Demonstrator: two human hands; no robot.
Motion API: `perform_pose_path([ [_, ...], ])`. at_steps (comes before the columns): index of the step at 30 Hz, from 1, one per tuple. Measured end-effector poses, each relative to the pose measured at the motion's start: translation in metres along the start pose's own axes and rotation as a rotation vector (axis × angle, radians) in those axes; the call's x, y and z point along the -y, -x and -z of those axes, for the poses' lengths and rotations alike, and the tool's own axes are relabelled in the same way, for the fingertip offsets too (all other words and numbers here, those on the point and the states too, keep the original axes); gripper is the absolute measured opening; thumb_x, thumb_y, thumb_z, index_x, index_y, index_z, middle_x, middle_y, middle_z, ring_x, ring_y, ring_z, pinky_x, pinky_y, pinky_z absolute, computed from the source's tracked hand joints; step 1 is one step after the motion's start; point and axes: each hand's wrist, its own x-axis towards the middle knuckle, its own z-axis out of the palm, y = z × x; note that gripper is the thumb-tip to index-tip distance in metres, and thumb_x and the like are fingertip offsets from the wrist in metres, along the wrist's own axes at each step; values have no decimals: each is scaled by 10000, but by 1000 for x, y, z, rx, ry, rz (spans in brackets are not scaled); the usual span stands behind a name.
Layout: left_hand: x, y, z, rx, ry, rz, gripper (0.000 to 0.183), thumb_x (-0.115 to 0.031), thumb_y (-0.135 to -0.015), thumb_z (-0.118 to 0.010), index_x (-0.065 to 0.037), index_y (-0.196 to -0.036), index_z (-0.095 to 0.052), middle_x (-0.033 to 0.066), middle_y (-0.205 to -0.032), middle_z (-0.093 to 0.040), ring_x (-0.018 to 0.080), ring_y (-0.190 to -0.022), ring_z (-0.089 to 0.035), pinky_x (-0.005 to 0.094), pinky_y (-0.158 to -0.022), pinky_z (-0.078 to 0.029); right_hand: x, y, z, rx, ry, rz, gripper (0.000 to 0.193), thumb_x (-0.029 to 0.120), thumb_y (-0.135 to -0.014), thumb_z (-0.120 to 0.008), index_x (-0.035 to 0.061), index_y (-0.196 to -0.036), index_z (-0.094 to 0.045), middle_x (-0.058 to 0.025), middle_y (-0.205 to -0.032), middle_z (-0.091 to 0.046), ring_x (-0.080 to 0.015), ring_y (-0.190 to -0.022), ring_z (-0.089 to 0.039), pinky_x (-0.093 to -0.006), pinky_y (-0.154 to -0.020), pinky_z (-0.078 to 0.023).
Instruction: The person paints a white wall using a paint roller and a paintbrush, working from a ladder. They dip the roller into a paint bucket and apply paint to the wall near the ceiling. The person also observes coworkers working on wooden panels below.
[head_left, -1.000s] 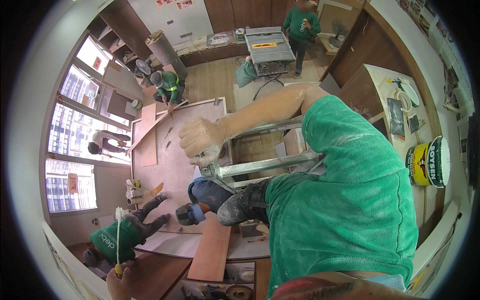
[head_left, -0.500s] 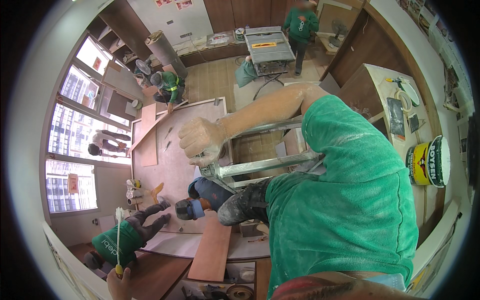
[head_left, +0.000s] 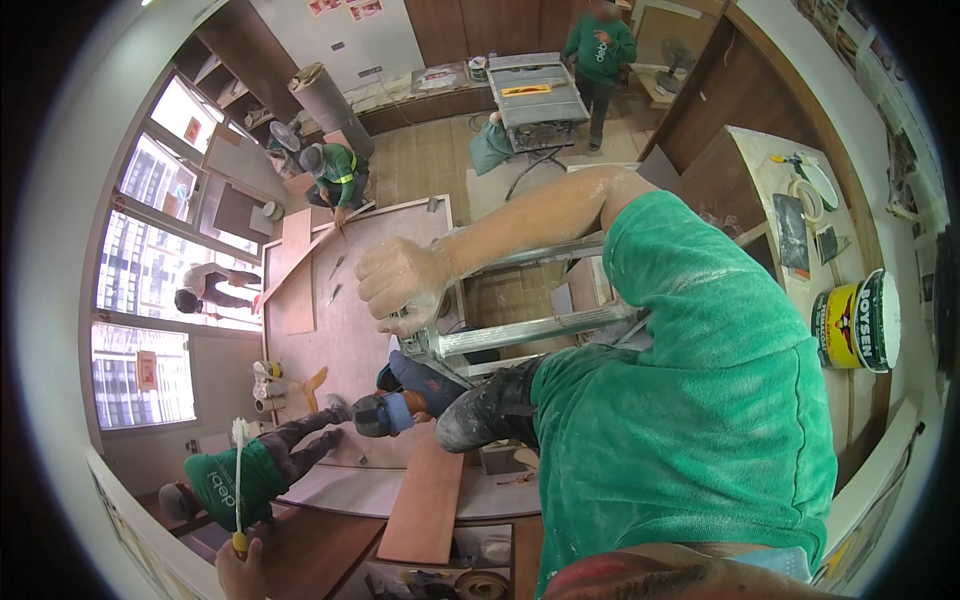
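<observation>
In my left hand [head_left: 240, 572], closed at the lower left edge, is a long thin tool [head_left: 238, 490] with a yellow handle and a ragged white tip. It points upward, and its exact kind cannot be made out. My right hand [head_left: 402, 285] is curled into a fist at the end of a silver metal ladder [head_left: 535, 330], its fingers folded out of sight. White dust coats that hand and my forearm. My bent leg [head_left: 490, 405] in dark trousers shows beside the ladder.
One person [head_left: 405, 395] is close below my leg; another [head_left: 235, 475] bends at lower left. A third [head_left: 337, 175] crouches by a large panel [head_left: 375, 255]. Beyond stands a table saw [head_left: 540, 95]. At right, a paint bucket [head_left: 860, 322] sits near a bench with tools [head_left: 790, 230].
The worker at lower left and the one below my leg have shifted slightly. A person by the window has moved an arm. My hands stay nearly still.
</observation>
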Motion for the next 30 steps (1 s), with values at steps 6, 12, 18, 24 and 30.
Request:
perform_pose_path([
  [6,40,-13,-19,-91,4,-59,330,-254,-877,-673,73,-872,-625,198,-712,-603,302,-662,-567,455,-636,-432,0,0,-3,-14,1,10,378,238,-805,-683,111,-565,-420,-54,-606,-416,-277,-559,-476,-419,-499,-355],
  [12,22,-8,-17,-104,13,50,305,-251,-857,-723,41,-899,-645,212,-723,-601,403,-677,-573,475,-663,-440,-3,0,0,-19,21,22,348,231,-756,-697,107,-574,-428,-57,-626,-416,-275,-563,-479,-415,-482,-356],
  [18,24,-9,-17,-110,-16,47,315,-263,-888,-698,43,-871,-623,212,-692,-580,391,-659,-565,479,-634,-417,-3,-1,3,42,54,7,298,227,-715,-710,111,-594,-463,-54,-645,-420,-273,-568,-472,-411,-488,-360],
  [24,25,-3,-16,-82,8,112,370,-296,-898,-697,42,-810,-576,199,-671,-548,374,-627,-520,469,-606,-388,-5,-5,-6,1,4,34,303,220,-775,-634,97,-560,-459,-51,-575,-362,-246,-487,-407,-402,-457,-301],
  [30,16,-10,-16,-79,-28,90,374,-297,-911,-685,36,-790,-565,198,-640,-516,361,-589,-479,466,-585,-371,-4,-2,0,25,24,15,288,221,-782,-623,103,-568,-471,-47,-574,-356,-241,-489,-405,-401,-457,-300],
])
